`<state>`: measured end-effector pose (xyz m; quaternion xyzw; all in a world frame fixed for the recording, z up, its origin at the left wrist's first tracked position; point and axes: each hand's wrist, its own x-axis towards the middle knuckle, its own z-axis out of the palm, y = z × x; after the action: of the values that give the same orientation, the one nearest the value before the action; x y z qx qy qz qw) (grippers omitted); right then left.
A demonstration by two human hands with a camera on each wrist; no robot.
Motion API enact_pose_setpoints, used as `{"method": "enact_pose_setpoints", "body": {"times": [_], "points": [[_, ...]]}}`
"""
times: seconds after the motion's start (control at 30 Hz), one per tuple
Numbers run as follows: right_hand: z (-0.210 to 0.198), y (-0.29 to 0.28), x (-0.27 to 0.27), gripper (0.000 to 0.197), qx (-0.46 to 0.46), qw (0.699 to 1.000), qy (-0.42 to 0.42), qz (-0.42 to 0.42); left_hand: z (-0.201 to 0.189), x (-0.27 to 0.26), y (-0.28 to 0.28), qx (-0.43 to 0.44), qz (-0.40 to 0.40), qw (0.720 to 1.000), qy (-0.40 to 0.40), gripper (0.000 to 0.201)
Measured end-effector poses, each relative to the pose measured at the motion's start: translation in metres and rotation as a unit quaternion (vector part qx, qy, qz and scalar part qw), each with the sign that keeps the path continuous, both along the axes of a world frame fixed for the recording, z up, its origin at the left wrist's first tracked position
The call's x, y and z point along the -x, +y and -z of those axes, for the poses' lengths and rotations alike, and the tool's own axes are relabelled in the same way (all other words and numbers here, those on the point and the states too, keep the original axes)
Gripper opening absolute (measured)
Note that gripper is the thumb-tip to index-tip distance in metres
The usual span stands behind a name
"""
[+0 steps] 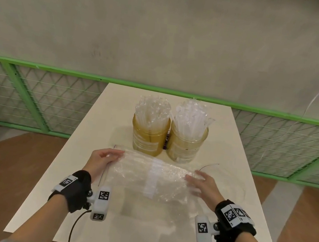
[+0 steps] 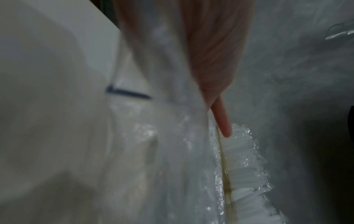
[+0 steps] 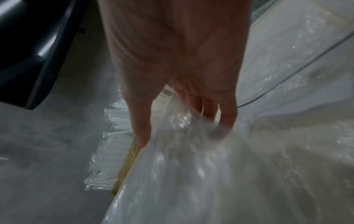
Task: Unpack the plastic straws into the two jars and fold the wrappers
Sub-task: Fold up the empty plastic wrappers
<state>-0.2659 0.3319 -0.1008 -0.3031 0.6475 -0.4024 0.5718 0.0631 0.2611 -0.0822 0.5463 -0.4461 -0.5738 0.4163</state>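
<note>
Now held over the tabletop [image 1: 233, 188] at 6 o'clock of the two amber jars [image 1: 149, 134]: clear, crinkled, glinting wrapper [image 1: 146, 177], stretched wide. Left hand [image 1: 101, 160] pinching its left end, right hand [image 1: 204, 185] gripping the right end, fingers [image 3: 228, 115] curled into the film. Jars crammed with clear straws [image 1: 191, 117], upright.

My left hand [image 1: 101, 161]: its fingers sit behind the clear wrapper [image 1: 146, 177], so I cannot tell the grip.
My right hand [image 1: 202, 185]: motion-blurred; fingertips lost in the film.
Left wrist view: smeared throughout.
Counter [image 1: 101, 205]: near edge, at 6 o'clock, cut off by the frame.
Jar labels: too small to read.
</note>
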Motion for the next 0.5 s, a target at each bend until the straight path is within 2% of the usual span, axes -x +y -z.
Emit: {"method": "enact_pose_setpoints", "body": {"times": [0.07, 0.17, 0.2, 0.27, 0.37, 0.43, 0.5], "points": [[0.004, 0.003, -0.004, 0.049, -0.021, 0.999, 0.015, -0.036, 0.000, 0.000, -0.001, -0.004, -0.001, 1.000, 0.013, 0.023], [0.007, 0.007, -0.005, 0.022, 0.020, 1.000, 0.019, -0.002, 0.000, -0.005, -0.001, -0.015, 0.038, 0.999, 0.027, 0.026], [0.007, 0.007, -0.005, 0.022, 0.045, 0.998, 0.028, 0.024, 0.001, -0.006, 0.000, -0.016, 0.062, 0.998, 0.011, 0.028], [0.007, 0.006, -0.009, 0.041, 0.062, 0.997, 0.001, 0.053, 0.006, -0.006, 0.004, -0.011, 0.092, 0.996, -0.018, 0.039], [0.006, 0.010, -0.013, 0.057, 0.009, 0.999, -0.035, -0.016, 0.009, -0.001, 0.008, -0.004, 0.086, 0.996, -0.016, 0.049], [0.007, 0.012, -0.012, 0.067, -0.001, 0.999, -0.006, -0.040, 0.008, 0.000, 0.007, 0.026, 0.091, 0.993, -0.066, 0.051], [0.011, 0.010, -0.009, 0.061, 0.003, 0.999, 0.041, 0.000, 0.008, 0.002, 0.008, 0.058, 0.096, 0.988, -0.106, 0.053]]}}
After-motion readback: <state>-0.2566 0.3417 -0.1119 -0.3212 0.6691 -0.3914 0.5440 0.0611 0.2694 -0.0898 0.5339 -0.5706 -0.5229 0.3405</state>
